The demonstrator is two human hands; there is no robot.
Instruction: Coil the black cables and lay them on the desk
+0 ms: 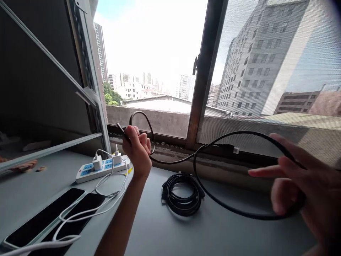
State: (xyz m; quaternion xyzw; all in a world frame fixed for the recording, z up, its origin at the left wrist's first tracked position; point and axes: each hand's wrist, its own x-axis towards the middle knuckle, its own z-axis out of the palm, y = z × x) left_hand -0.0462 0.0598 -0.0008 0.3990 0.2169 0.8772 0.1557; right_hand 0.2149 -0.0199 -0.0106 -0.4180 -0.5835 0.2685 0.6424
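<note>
My left hand (137, 144) is closed round a black cable (173, 162), raised before the window; a short end sticks out past the thumb and a small loop rises behind the fingers. From there the cable runs right into a large loop beside my right hand (301, 177), which grips it with the lower fingers curled while the index finger points left. A dark connector with a pale tip (235, 150) hangs near the top of that loop. Below, a coiled black cable (183, 209) lies on the grey table (160, 234).
A white power strip (102, 170) with two chargers and white cables sits at the left back. Two dark phones (45, 217) lie at the front left. A metal frame (92, 71) stands by the window, and part of another person's hand (23, 166) shows at the far left.
</note>
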